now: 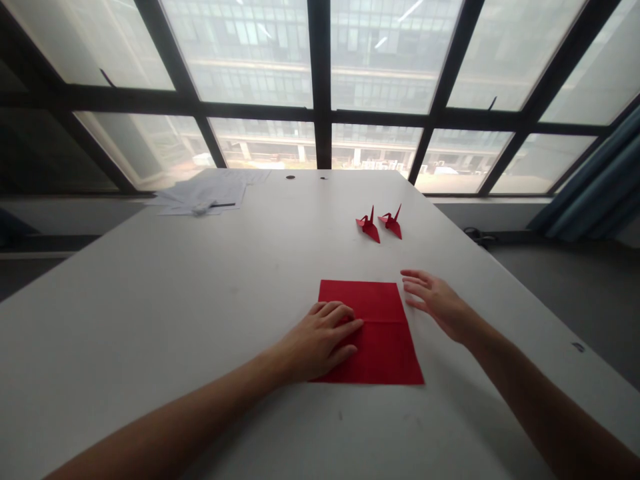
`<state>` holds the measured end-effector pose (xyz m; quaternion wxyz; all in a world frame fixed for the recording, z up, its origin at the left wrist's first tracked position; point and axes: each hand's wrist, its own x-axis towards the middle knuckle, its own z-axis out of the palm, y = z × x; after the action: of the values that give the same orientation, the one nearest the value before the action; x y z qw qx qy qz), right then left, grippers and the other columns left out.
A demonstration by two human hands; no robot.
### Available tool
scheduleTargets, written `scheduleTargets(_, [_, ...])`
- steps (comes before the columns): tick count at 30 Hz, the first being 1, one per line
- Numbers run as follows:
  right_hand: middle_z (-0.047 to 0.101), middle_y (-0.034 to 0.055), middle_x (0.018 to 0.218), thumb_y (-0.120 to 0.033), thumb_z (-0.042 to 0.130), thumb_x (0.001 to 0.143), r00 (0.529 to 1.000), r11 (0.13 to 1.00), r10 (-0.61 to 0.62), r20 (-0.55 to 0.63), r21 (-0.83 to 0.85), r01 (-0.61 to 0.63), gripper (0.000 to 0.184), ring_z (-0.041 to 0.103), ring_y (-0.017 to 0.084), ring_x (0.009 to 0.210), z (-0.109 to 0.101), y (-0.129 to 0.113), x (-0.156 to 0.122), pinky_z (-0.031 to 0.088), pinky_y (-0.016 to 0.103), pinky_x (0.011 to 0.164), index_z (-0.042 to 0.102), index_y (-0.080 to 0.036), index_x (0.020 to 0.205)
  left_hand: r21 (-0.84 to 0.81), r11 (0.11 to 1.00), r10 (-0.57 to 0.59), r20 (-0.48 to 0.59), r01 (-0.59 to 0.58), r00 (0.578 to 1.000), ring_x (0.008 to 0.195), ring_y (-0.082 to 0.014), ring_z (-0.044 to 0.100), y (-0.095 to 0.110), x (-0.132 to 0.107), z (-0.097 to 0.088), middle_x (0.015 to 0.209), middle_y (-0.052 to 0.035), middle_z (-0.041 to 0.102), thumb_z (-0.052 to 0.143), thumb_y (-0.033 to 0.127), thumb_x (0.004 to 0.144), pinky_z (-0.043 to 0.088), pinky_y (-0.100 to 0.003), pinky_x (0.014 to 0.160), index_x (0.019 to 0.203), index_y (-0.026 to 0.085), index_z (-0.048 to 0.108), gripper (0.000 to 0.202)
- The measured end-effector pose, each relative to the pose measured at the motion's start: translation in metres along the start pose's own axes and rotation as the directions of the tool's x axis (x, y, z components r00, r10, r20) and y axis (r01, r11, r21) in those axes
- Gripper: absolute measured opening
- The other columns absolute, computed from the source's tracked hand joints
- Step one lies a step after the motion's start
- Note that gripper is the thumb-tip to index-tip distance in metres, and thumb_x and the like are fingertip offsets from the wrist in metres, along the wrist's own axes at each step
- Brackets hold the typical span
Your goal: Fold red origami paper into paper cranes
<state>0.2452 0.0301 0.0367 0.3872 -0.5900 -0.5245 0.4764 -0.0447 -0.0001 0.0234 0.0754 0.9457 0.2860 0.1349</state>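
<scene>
A square sheet of red paper (385, 353) lies flat on the white table, with a crease running across its middle. My left hand (320, 337) rests on the left part of the sheet, fingers spread and pressing on it, hiding some of its left edge. Just off the sheet's right edge, my right hand (435, 303) hovers over the table with its fingers apart and nothing in them. Farther back stand two folded red paper cranes, the left crane (369, 227) and the right crane (393, 223), side by side.
On the far left of the white table (200, 280) lie loose white papers (195, 192), with a dark pen (223, 205) and a crumpled whitish item on them. Large framed windows (320, 67) rise behind the table. A blue curtain (590, 180) hangs at the right.
</scene>
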Motion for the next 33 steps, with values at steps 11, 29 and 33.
scheduleTargets(11, [0.072, 0.0175, 0.112, -0.034, 0.074, 0.081, 0.98, 0.963, 0.187, 0.071, 0.183, -0.197, 0.05, 0.071, 0.026, 0.096, -0.01, 0.0, 0.003, 0.06, 0.039, 0.079, 0.056, -0.016, 0.124, -0.005, 0.999, 0.035, 0.005, -0.035, 0.999, 0.124, -0.0268, 0.05, 0.002, -0.001, 0.0, 0.128, -0.008, 0.059, 0.055, 0.035, 0.099, 0.032, -0.044, 0.113, 0.141, 0.028, 0.053, 0.043])
scheduleTargets(29, [0.073, 0.0087, 0.106, -0.018, 0.054, 0.089, 0.836, 0.723, -0.548, 0.031, -0.485, 0.492, 0.02, 0.067, 0.024, 0.096, 0.026, 0.004, -0.015, 0.056, 0.038, 0.084, 0.072, -0.019, 0.097, 0.016, 0.998, -0.056, -0.04, 0.056, 0.998, 0.132, -0.0342, 0.045, 0.004, -0.001, 0.003, 0.142, -0.0125, 0.052, 0.057, 0.047, 0.095, 0.036, -0.052, 0.109, 0.143, 0.025, 0.051, 0.053])
scheduleTargets(33, [0.067, 0.0085, 0.127, -0.009, 0.053, 0.09, 0.719, 0.51, -0.651, 0.244, -0.561, 0.652, 0.031, 0.06, 0.026, 0.119, 0.041, -0.001, -0.034, 0.05, 0.045, 0.104, 0.072, -0.023, 0.111, 0.034, 0.992, -0.116, -0.046, 0.118, 0.992, 0.11, -0.0306, 0.055, 0.007, 0.0, 0.004, 0.121, -0.0118, 0.059, 0.06, 0.046, 0.094, 0.045, -0.051, 0.098, 0.134, 0.024, 0.057, 0.046])
